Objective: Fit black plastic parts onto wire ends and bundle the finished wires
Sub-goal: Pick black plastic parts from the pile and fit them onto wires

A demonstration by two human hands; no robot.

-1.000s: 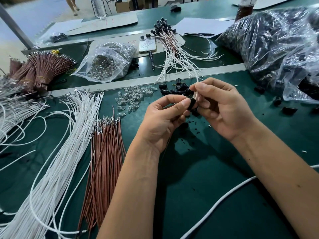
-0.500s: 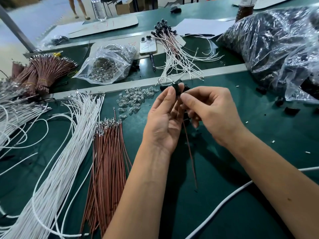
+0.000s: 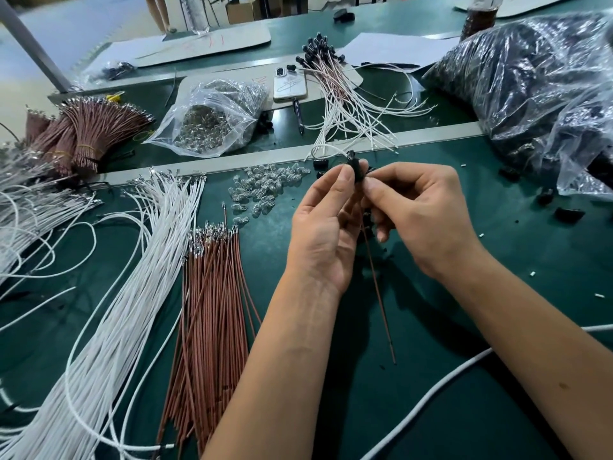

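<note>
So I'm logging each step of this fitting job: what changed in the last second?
Both hands rose off the loose black parts; a brown wire that did not show a second ago now hangs from the black part, pinched between the left hand and right hand. The white wires, the brown wire pile and the clear bulbs lie as before.

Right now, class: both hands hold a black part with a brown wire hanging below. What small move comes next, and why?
Probably lay it on the finished pile: the black part, pinched by left hand and right hand, already sits atop the brown wire.
</note>
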